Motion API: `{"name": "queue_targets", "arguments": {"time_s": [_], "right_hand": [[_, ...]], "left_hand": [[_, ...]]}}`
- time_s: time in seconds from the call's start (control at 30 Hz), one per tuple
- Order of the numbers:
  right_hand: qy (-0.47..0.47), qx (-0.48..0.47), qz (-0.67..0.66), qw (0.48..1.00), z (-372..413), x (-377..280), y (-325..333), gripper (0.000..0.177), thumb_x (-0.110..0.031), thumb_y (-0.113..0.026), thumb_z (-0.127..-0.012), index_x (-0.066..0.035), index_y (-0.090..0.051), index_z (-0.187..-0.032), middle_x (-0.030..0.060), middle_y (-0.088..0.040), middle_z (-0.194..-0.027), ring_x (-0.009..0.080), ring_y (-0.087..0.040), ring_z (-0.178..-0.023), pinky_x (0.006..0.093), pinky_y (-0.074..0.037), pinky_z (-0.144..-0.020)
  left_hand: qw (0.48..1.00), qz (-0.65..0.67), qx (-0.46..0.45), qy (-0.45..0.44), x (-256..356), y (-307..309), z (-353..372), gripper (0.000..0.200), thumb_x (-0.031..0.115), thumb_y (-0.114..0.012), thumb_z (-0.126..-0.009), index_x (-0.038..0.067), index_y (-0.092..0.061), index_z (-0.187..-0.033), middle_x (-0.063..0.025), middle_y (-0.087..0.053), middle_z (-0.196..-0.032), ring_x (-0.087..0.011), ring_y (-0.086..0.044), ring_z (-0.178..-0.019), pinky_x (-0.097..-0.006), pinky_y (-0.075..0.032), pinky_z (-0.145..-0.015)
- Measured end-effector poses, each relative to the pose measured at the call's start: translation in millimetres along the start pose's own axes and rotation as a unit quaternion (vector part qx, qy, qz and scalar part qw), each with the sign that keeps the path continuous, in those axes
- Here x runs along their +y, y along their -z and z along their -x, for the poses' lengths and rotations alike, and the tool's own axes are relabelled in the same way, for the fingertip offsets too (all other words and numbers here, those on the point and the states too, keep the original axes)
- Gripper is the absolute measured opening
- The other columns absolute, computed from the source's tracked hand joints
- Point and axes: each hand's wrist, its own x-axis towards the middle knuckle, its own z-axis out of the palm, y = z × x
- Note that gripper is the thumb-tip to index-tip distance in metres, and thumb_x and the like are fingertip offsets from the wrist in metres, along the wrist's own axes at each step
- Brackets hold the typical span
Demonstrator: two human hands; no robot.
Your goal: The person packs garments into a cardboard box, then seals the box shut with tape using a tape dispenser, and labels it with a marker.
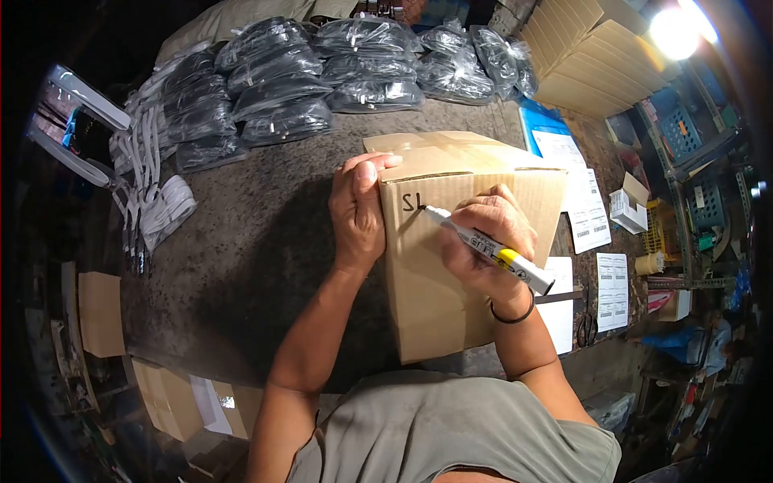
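A taped cardboard box [439,302] stands on the dark worktable in front of me. Black marks that look like "SL" are at the upper left of its near side. My right hand [491,233] grips a white marker pen [495,251] with a yellow band, and its tip touches the cardboard beside the last mark. My left hand [359,211] is wrapped round the box's upper left edge, with the thumb near the top corner. The fingertips of that hand are partly hidden.
Black plastic-wrapped packs [278,80] lie in stacks along the back. White straps [165,205] hang together at the left. Printed sheets [612,291], black scissors [588,326] and a small white box [628,205] are at the right. An open carton [596,60] stands behind.
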Motion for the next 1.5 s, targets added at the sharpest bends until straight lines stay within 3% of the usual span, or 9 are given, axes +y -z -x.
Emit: {"name": "queue_targets", "arguments": {"time_s": [0.07, 0.27, 0.7, 0.77, 1.3, 1.5], "right_hand": [[-0.008, 0.041, -0.01, 0.999, 2, 2, -2, 0.028, 0.005, -0.073, -0.062, -0.003, -0.061, -0.086, 0.0085, -0.061, -0.071, 0.022, -0.057, -0.06, 0.0316, -0.046, -0.058], [-0.004, 0.053, -0.002, 0.999, 1, 6, -6, 0.028, 0.006, -0.073, -0.063, -0.004, -0.06, -0.085, 0.0083, -0.062, -0.072, 0.0214, -0.056, -0.058, 0.0313, -0.045, -0.056], [-0.003, 0.021, -0.006, 1.0, 0, 3, 2, 0.027, 0.006, -0.071, -0.063, -0.004, -0.06, -0.085, 0.0078, -0.061, -0.073, 0.0212, -0.056, -0.06, 0.0313, -0.045, -0.058], [-0.013, 0.059, -0.024, 0.998, 2, 4, 1, 0.027, 0.006, -0.072, -0.063, -0.004, -0.06, -0.085, 0.0085, -0.062, -0.074, 0.0214, -0.057, -0.061, 0.0314, -0.046, -0.059], [-0.017, 0.076, 0.008, 0.997, 2, 6, 0, 0.027, 0.005, -0.073, -0.063, -0.004, -0.061, -0.085, 0.0087, -0.062, -0.073, 0.022, -0.056, -0.059, 0.031, -0.045, -0.06], [-0.006, 0.038, -0.001, 0.999, 2, 6, 4, 0.027, 0.007, -0.07, -0.061, -0.004, -0.06, -0.085, 0.008, -0.06, -0.069, 0.0214, -0.055, -0.057, 0.0305, -0.044, -0.058]], "left_hand": [[1.0, 0.001, 0.002, 0.001, 0, 1, -1, 0.04, 0.027, -0.037, -0.103, 0.001, -0.066, -0.096, -0.0095, -0.065, -0.1, -0.0222, -0.057, -0.096, -0.0337, -0.044, -0.088], [1.0, -0.016, -0.003, -0.012, 0, 0, -2, 0.041, 0.027, -0.036, -0.103, 0.001, -0.066, -0.095, -0.0101, -0.065, -0.1, -0.0228, -0.057, -0.096, -0.0342, -0.044, -0.088], [1.0, -0.01, -0.003, -0.003, 0, 0, -2, 0.044, 0.031, -0.036, -0.103, 0.001, -0.066, -0.095, -0.0101, -0.065, -0.1, -0.0226, -0.058, -0.097, -0.0345, -0.044, -0.09], [1.0, -0.015, -0.004, 0.0, 2, 1, -1, 0.044, 0.032, -0.036, -0.103, 0.001, -0.067, -0.095, -0.0101, -0.065, -0.1, -0.0225, -0.058, -0.097, -0.0344, -0.044, -0.09], [1.0, -0.003, 0.004, 0.015, 0, 1, 0, 0.043, 0.031, -0.037, -0.103, 0.001, -0.067, -0.095, -0.0103, -0.065, -0.1, -0.0226, -0.058, -0.098, -0.0346, -0.044, -0.09], [1.0, -0.005, 0.005, 0.015, 0, 0, -1, 0.043, 0.031, -0.037, -0.103, 0.001, -0.067, -0.094, -0.0101, -0.065, -0.099, -0.0227, -0.058, -0.097, -0.0346, -0.044, -0.09]]}}
